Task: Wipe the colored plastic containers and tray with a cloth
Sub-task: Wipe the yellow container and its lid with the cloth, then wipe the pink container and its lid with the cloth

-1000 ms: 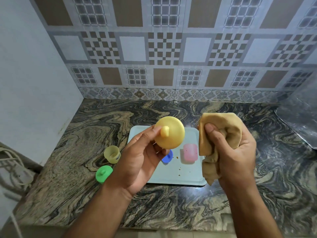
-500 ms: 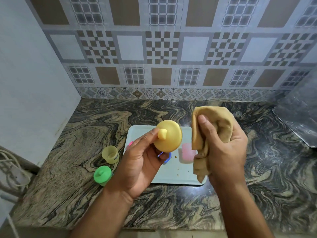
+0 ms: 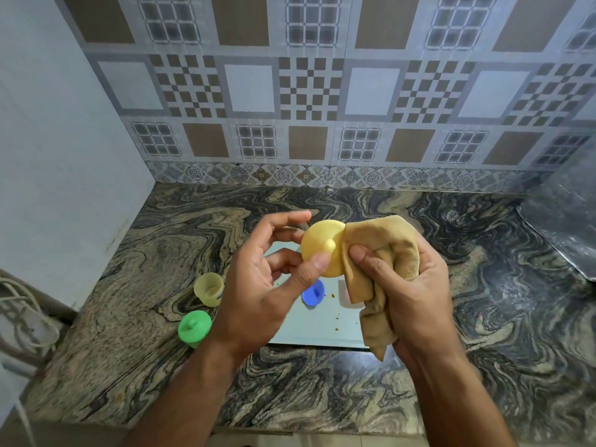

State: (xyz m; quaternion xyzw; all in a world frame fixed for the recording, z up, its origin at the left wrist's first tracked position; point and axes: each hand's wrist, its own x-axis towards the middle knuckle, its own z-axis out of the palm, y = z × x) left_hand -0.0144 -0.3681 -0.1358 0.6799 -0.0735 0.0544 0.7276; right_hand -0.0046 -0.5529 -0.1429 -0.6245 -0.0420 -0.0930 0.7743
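a: marbled stone counter (image 3: 451,317) runs up to a patterned tile wall (image 3: 309,91); plain pale wall on the left side.

b: biggest thing on it?

a: pale blue tray (image 3: 325,330), mid-counter, toward the front edge, speckled with brown crumbs. mostly hidden behind the hands.

b: hands?

a: left hand (image 3: 258,285) held above the tray, thumb and curled fingers pinching the yellow lid (image 3: 319,243) at its rim, knob facing the camera. right hand (image 3: 416,285) fingers closed around the tan cloth (image 3: 380,253), bunched; cloth touches the lid's right edge and hangs down over the tray's right side.

b: smaller pieces?

a: green lidded container (image 3: 194,327) on the counter just beside the tray's left edge, near its front corner. yellow open cup (image 3: 209,288) behind it, upright. blue piece (image 3: 313,292) on the tray, under the left thumb. sliver of pink beside the cloth, can't tell what. white cable (image 3: 22,304) at the counter's far left edge.
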